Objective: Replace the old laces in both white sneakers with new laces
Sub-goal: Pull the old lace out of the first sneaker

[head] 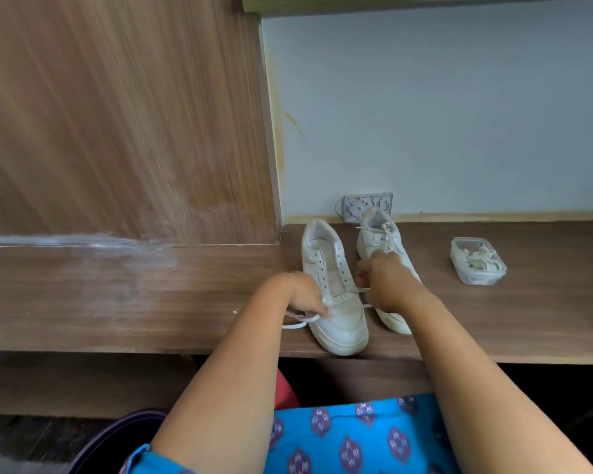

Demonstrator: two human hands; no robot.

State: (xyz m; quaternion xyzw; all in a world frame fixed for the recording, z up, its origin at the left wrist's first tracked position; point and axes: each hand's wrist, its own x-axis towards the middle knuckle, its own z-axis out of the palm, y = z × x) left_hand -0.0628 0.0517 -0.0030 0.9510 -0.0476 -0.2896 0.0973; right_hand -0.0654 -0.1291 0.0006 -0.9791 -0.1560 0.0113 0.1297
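1. The left hand (302,299) has its fingers curled, pinching a flat white lace (297,319) at the left side of the nearer white leather sneaker (336,302). The slack trails onto the brown wood-grain shelf (151,295) to the left, which suggests the lace is being drawn sideways out of the lowest eyelets.
2. The right hand (384,282) is clenched around the other end of that lace at the shoe's right side, probably to keep both ends even.
3. The nearer sneaker lies on its sole, long axis running near to far, toe toward the person at the shelf's near edge, heel toward the wall. Its upper eyelets are bare.
4. The second white sneaker (382,241), just right and farther back, points the same way, and its lace is tied.
5. A clear lidded plastic box (478,261) with white contents, likely laces, sits well apart to the right.
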